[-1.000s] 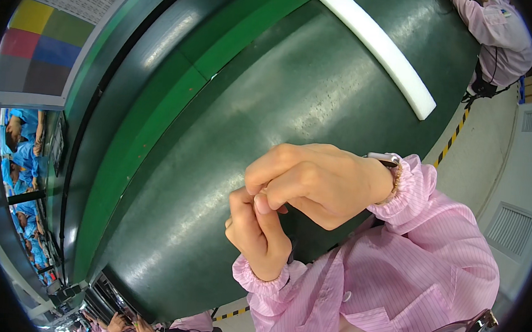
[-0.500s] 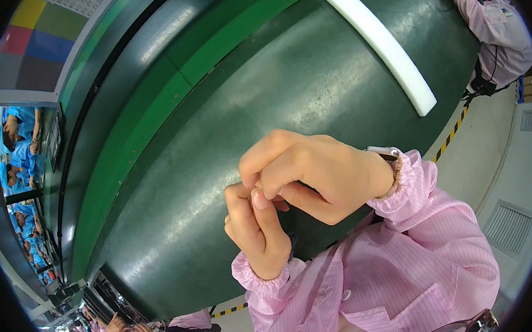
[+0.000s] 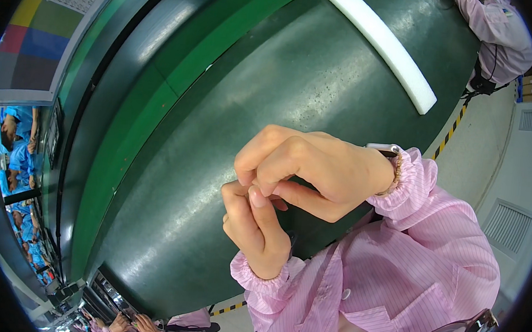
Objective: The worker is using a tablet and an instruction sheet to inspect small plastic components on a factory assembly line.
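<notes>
Stretching below you: green table (image 3: 183, 203), white strip (image 3: 382, 44) lying across its R part. Over table, your R hand (image 3: 327, 170) & L hand (image 3: 255, 230) touch, fingers curled; can't tell if either grips anything.

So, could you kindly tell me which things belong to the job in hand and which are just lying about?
In the job:
left hand
right hand, close against it
anything pinched between them can't be made out

Lying about:
white strip, untouched, on the green table
</notes>
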